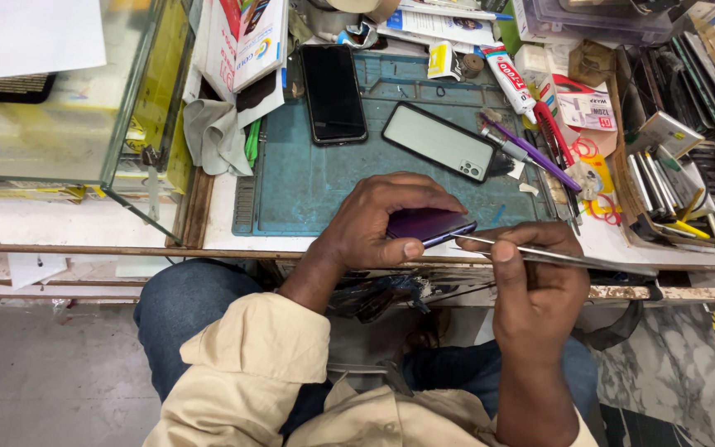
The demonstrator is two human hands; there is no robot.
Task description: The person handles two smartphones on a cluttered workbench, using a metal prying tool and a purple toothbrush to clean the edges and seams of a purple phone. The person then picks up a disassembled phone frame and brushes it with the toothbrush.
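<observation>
Purple, glossy phone [426,225] clamped in left hand [378,223], thumb along near edge, fingers curled over far side, held just off near edge of teal work mat [308,186]. Right hand [535,285] closed round thin metal tweezers [539,255], thumb pressed on top, tip laid against phone's right end. Likely light, stiff, slick-backed and breakable: safest grip by long edges, not by flat faces; fine tip prone to skid on such a finish.

Beyond phone, on mat: pale phone with dark rim [440,141] lying at a slant, camera corner toward right; farther back and left of it, black phone [333,91], screen dark. Right of mat: purple-handled tool [531,153], red-handled brush or tool [549,132] and white tube with red cap end [508,76], all crowded close. Farther right, open tray of stacked phone parts [672,178], dense and easy to knock with right elbow. Left of mat: grey cloth [215,136] draped over bench edge, then glass case [59,91] with white paper on top. At mat's far edge: boxes, papers and tape roll [472,64], heaped. Little bare room anywhere except centre of mat.
</observation>
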